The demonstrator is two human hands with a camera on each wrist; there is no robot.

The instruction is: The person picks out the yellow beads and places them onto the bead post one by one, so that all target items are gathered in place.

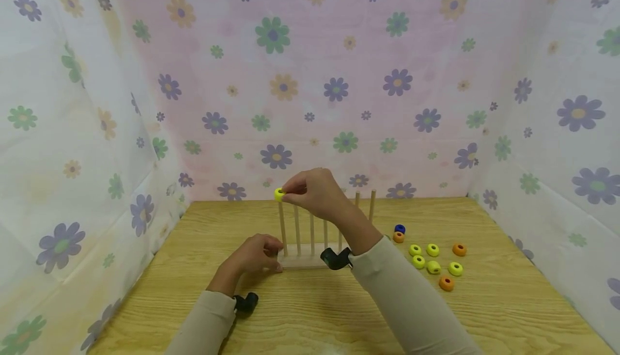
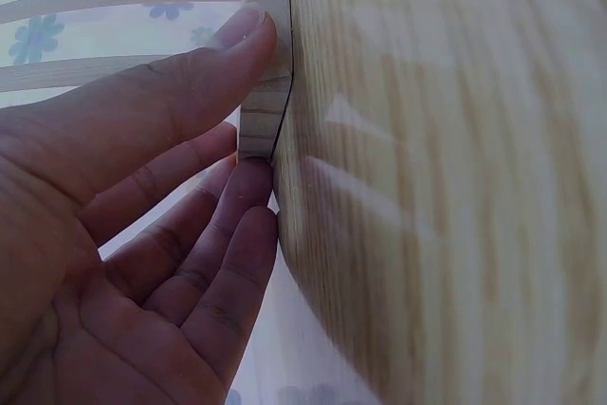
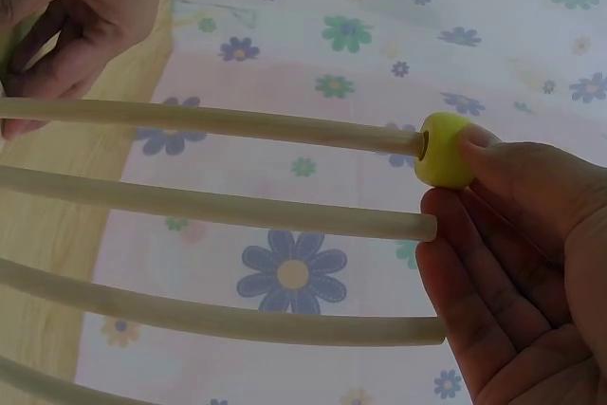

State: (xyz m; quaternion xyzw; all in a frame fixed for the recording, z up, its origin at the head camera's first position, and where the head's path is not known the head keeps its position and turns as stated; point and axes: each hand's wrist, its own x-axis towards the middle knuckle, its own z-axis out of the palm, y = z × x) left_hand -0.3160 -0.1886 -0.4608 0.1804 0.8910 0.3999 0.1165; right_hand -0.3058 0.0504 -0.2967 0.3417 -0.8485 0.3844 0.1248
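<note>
Yellow bead (image 1: 279, 194) sits at the very top of the leftmost peg (image 1: 282, 228) of the peg rack (image 1: 310, 261); the right wrist view shows the peg tip just entering the bead's hole. Right hand (image 1: 314, 191) grip is closed on the bead, pinched between thumb and fingertips (image 3: 493, 160), arm raised above the rack.

Left hand (image 1: 254, 255) is at the rack's left end on the tabletop (image 1: 310, 312). Left wrist view: thumb lies along one face of the pale wooden base, fingertips (image 2: 248, 182) touch its edge, fingers mostly straight, so the grip presses rather than wraps.

Rack stands upright near the tabletop's middle, a row of thin wooden pegs, other pegs bare where visible; the right forearm hides part of them.

Loose beads lie to the right of the rack, apart from it: a blue bead (image 1: 399, 228) touching an orange bead (image 1: 398, 237), then a cluster of yellow-green beads (image 1: 432, 249) with two more orange ones (image 1: 459, 249) at its edges.

Floral cloth (image 1: 310, 75) walls the tabletop on three sides.
</note>
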